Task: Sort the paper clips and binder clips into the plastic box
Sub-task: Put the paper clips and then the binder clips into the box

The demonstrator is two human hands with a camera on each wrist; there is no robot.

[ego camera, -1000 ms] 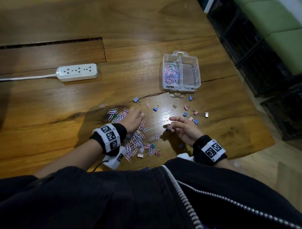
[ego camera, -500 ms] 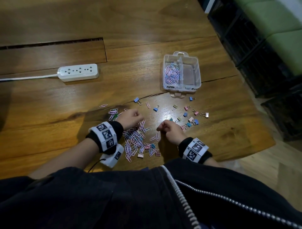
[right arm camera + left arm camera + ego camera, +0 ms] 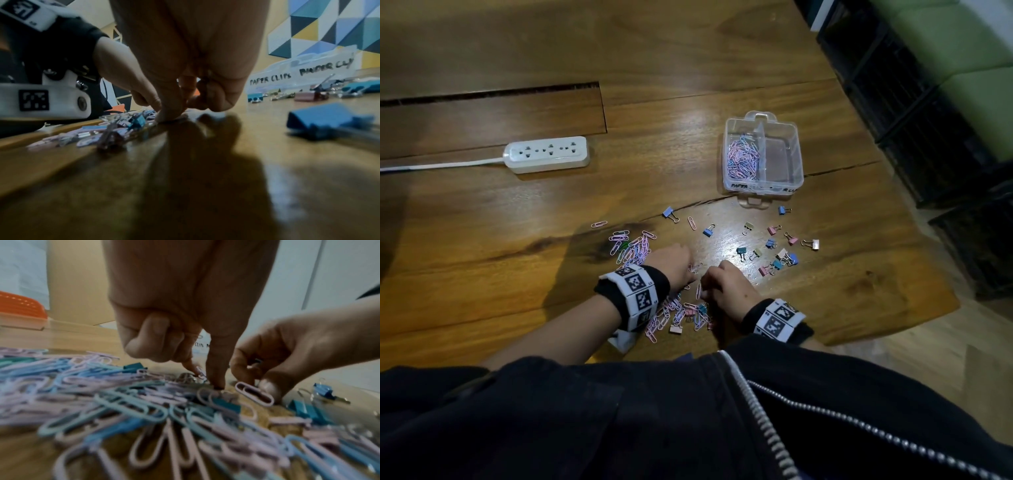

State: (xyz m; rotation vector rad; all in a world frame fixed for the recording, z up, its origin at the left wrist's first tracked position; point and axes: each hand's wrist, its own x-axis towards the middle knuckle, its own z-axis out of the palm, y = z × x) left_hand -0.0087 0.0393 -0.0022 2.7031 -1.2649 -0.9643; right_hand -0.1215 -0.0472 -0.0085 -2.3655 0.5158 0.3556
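Observation:
Pastel paper clips (image 3: 635, 248) lie heaped on the wooden table, with more (image 3: 127, 408) spread right under my left wrist. My left hand (image 3: 692, 270) (image 3: 205, 378) has its fingers curled, index and thumb tip pinching down on a small clip in the pile. Beside it my right hand (image 3: 705, 291) (image 3: 171, 115) pinches a pink paper clip (image 3: 255, 394) against the table. The clear plastic box (image 3: 796, 150) stands farther back; its left compartment holds paper clips (image 3: 743, 161), and the right one looks bare. Its front reads "PAPER CLIPS" and "BINDER CLIPS" (image 3: 298, 73).
Several small coloured binder clips (image 3: 777, 248) are scattered right of my hands, and one blue binder clip (image 3: 320, 123) lies close to my right wrist. A white power strip (image 3: 548, 154) lies at the back left. The table edge runs along the right, with dark crates beyond it.
My right hand has moved left from the binder clips to the paper clip pile and now meets my left hand. My left hand has shifted slightly right.

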